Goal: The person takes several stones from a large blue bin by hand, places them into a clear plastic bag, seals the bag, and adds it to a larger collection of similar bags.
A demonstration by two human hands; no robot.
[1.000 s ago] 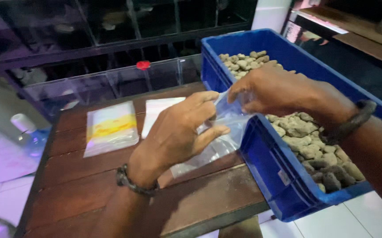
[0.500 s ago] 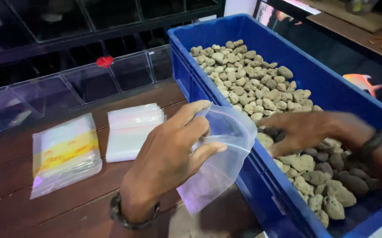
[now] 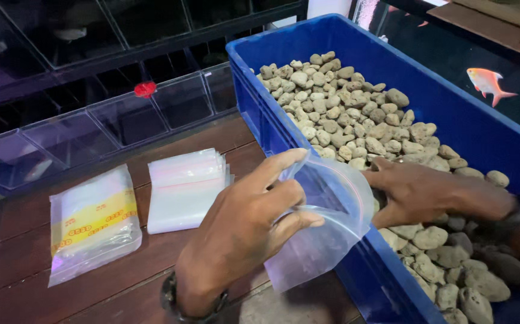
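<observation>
My left hand (image 3: 242, 231) pinches the rim of a clear plastic zip bag (image 3: 326, 228), holding its mouth open over the edge of the blue crate (image 3: 290, 123). Inside the crate my right hand (image 3: 419, 192) lies palm down on the grey-brown pebbles (image 3: 344, 114), fingers curled among them right beside the bag's mouth. Whether any pebbles are inside that hand is hidden. The bag hangs down along the crate's near wall.
A stack of clear zip bags (image 3: 185, 189) and a packet of bags with a yellow band (image 3: 92, 222) lie on the wooden table (image 3: 92, 288). Clear plastic compartment boxes (image 3: 92, 135) line the back. An orange fish (image 3: 488, 81) swims in a tank at right.
My right hand has left the bag's mouth and gone down onto the pebbles in the crate. My left hand still holds the bag open at the crate's edge.
</observation>
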